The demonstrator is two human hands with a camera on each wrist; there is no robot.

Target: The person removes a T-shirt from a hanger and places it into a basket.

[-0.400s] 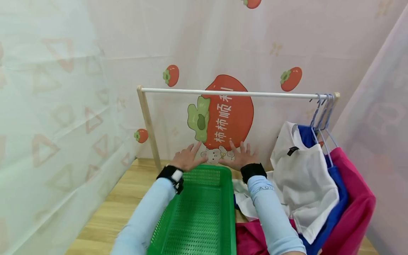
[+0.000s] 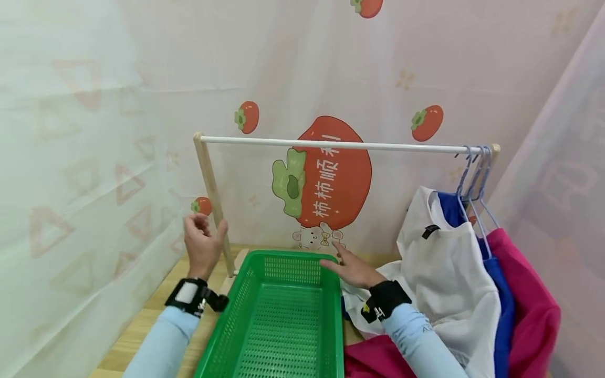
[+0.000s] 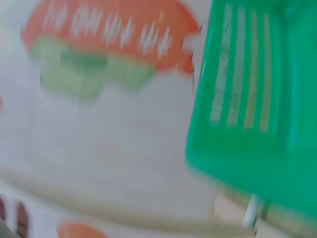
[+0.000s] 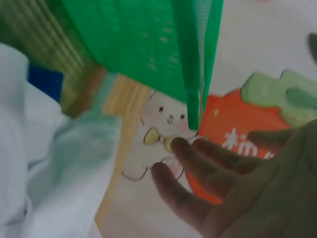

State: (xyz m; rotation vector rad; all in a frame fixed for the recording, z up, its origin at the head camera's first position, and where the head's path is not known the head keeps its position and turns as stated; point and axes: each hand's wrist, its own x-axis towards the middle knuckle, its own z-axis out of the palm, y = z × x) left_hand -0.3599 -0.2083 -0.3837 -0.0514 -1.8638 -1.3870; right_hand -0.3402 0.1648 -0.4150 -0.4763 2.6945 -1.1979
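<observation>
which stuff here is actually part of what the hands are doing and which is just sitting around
In hand:
- green basket, right hand at its far right corner
- left hand, raised beside the rack's wooden post, holding nothing

Lying about:
- white shirt, blue garment and pink garment on hangers
- rail
- persimmon backdrop
</observation>
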